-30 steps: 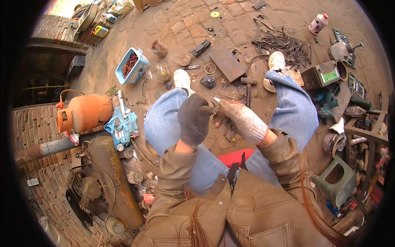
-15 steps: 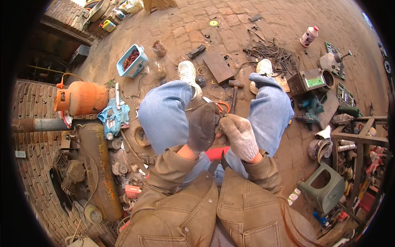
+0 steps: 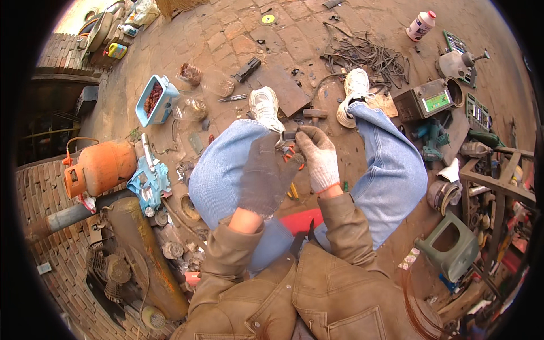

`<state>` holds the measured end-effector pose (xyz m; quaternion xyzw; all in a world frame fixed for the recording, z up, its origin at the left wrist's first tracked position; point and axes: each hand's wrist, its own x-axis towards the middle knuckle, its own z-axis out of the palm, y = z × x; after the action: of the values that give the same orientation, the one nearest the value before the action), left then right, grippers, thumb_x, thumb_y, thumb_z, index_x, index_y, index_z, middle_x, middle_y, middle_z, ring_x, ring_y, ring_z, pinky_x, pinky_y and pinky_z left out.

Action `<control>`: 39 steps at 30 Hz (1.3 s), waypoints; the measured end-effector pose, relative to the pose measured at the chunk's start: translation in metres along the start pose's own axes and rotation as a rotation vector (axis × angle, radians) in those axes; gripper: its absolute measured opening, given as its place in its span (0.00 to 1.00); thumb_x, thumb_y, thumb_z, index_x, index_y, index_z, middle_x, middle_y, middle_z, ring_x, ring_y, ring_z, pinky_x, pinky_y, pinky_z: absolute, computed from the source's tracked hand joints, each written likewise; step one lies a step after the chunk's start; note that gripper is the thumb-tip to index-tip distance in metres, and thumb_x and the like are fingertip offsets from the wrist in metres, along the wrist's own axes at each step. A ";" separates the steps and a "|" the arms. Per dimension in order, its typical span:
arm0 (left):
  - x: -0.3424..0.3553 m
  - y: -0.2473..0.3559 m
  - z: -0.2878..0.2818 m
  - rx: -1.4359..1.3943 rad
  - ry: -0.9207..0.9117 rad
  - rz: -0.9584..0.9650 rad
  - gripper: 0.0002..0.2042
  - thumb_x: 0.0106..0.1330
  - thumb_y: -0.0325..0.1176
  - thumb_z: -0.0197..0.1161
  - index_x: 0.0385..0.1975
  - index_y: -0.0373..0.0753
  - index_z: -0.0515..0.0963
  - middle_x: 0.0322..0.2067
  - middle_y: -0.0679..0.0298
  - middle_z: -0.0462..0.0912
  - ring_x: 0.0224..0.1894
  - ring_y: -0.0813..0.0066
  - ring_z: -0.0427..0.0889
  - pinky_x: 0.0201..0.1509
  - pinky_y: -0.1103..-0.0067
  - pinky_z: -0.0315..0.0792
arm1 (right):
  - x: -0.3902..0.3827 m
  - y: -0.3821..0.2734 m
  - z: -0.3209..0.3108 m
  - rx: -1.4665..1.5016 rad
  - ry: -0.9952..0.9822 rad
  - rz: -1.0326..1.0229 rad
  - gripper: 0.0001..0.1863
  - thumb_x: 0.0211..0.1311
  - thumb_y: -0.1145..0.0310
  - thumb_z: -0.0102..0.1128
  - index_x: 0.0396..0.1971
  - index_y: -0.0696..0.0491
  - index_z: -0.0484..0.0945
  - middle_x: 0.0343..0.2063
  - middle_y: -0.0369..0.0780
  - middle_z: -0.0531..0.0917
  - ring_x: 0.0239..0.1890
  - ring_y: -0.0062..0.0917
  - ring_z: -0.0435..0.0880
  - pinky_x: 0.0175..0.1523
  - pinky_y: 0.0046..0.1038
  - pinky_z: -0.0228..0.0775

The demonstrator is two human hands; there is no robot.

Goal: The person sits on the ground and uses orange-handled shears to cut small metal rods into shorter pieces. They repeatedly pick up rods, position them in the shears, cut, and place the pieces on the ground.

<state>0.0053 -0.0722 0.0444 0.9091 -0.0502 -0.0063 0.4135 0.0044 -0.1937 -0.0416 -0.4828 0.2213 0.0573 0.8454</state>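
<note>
My left hand [image 3: 263,175], in a dark glove, is blurred, its fingers loosely apart and thumb stretched rightward beside my right hand. My right hand [image 3: 317,158], in a pale, soiled glove, pinches a small dark piece [image 3: 290,136] between thumb and fingers, too small to name. Beneath and between my hands, orange-handled tools [image 3: 293,188] show on the ground, partly hidden. A hammer [image 3: 315,115] lies beyond my right hand, between my white shoes.
Around my legs lie a metal plate [image 3: 283,88], tangled cable [image 3: 368,54], battery [image 3: 428,102], drill [image 3: 433,139], green plastic stool [image 3: 447,246], blue tub [image 3: 156,99], orange gas cylinder [image 3: 102,167] and rusty tank [image 3: 147,255]. A metal frame [image 3: 498,181] stands at right.
My hands, earlier bunched together, have separated: the left opened and shifted left, the right rose with the small piece. My legs spread slightly, uncovering more of the tools between them.
</note>
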 end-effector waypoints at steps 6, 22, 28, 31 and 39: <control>0.044 0.007 -0.071 0.306 -0.055 0.047 0.18 0.56 0.32 0.66 0.45 0.34 0.75 0.44 0.48 0.76 0.47 0.49 0.76 0.52 0.65 0.70 | 0.176 0.106 -0.045 -0.065 0.472 0.067 0.12 0.61 0.68 0.61 0.39 0.60 0.79 0.29 0.40 0.83 0.27 0.23 0.80 0.33 0.25 0.73; 0.079 0.007 -0.082 0.232 -0.485 0.027 0.21 0.49 0.30 0.67 0.46 0.37 0.75 0.43 0.50 0.76 0.44 0.51 0.76 0.48 0.64 0.71 | 0.256 0.164 -0.041 -0.984 0.208 0.065 0.15 0.60 0.60 0.58 0.41 0.53 0.80 0.39 0.52 0.83 0.46 0.44 0.81 0.52 0.37 0.71; 0.077 0.007 -0.079 0.224 -0.512 0.019 0.21 0.50 0.30 0.68 0.46 0.37 0.75 0.43 0.49 0.76 0.44 0.51 0.76 0.47 0.65 0.72 | 0.256 0.168 -0.038 -0.975 0.274 0.081 0.15 0.60 0.60 0.57 0.40 0.54 0.79 0.38 0.52 0.83 0.44 0.45 0.81 0.51 0.39 0.71; 0.077 0.008 -0.077 0.255 -0.532 0.049 0.21 0.49 0.30 0.68 0.45 0.37 0.75 0.42 0.50 0.76 0.44 0.51 0.76 0.47 0.65 0.72 | 0.255 0.167 -0.036 -1.024 0.279 0.069 0.15 0.60 0.59 0.57 0.40 0.54 0.78 0.37 0.52 0.83 0.44 0.46 0.81 0.50 0.41 0.72; 0.071 0.012 -0.073 0.279 -0.631 0.033 0.20 0.53 0.32 0.61 0.47 0.33 0.75 0.44 0.48 0.76 0.47 0.54 0.74 0.51 0.65 0.69 | 0.241 0.155 -0.043 -1.082 0.385 0.097 0.24 0.57 0.53 0.60 0.46 0.54 0.74 0.35 0.52 0.83 0.42 0.48 0.82 0.48 0.42 0.73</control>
<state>0.0789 -0.0322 0.1032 0.9092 -0.1909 -0.2735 0.2492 0.1581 -0.1763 -0.2861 -0.8376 0.3323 0.1123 0.4188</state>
